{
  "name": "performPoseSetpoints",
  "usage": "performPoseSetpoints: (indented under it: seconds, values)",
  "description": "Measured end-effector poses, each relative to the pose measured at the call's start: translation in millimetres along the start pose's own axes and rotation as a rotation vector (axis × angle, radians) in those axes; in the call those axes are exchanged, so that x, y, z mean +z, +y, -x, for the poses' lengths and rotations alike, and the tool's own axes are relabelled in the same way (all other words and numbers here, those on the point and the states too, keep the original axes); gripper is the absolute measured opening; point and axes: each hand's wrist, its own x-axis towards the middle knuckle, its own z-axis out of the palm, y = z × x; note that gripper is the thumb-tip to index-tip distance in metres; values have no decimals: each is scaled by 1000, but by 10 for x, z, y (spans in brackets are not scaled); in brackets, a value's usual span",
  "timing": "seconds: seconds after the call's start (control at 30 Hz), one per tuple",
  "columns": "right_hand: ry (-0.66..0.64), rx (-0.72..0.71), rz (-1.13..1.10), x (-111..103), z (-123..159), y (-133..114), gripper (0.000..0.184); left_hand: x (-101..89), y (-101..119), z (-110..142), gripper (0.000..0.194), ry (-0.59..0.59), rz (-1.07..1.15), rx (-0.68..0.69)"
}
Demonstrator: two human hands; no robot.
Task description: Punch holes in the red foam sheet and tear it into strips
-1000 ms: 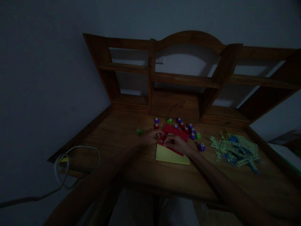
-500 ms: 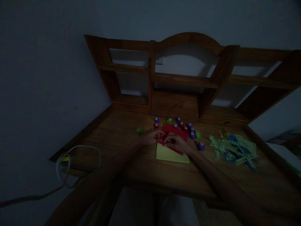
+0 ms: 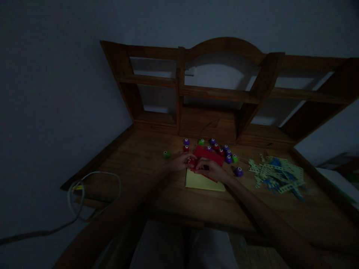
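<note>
A flat red plate with holes along its edge lies tilted over a yellow pad or board. My left hand is closed at the plate's left corner, its fingertips on the red edge. Beside it, my right hand has thumb and fingers pinched together low on the plate's near side. Small red and pale bits show between the two hands, too dark to name. Whether the right fingers hold a small part is hidden.
Several purple, red and green knobs with white eye-like tops, such as a green one and a purple one, stand around the plate. Pale and blue perforated strips lie heaped at right. A wooden shelf stands behind; a white cable loops at left.
Both hands stay at the red plate's left corner with barely any shift of the fingers. The whole view has moved slightly.
</note>
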Motion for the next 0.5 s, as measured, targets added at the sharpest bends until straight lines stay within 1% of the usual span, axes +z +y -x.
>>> performPoseSetpoints:
  seconds: [0.13, 0.23, 0.37, 0.5]
  values:
    - [-1, 37, -17, -106, 65, -18, 25, -1, 17, 7, 33, -1, 12, 5]
    - [-29, 63, -8, -141, 89, 4, 24, -5, 65, 4, 31, 3, 18, -11]
    - [-11, 54, 21, -75, 60, 40, 21, -4, 84, -1, 32, 3, 7, -13]
    - [36, 57, 89, 8, 16, 44, 14, 19, 29, 1, 35, -1, 28, -12]
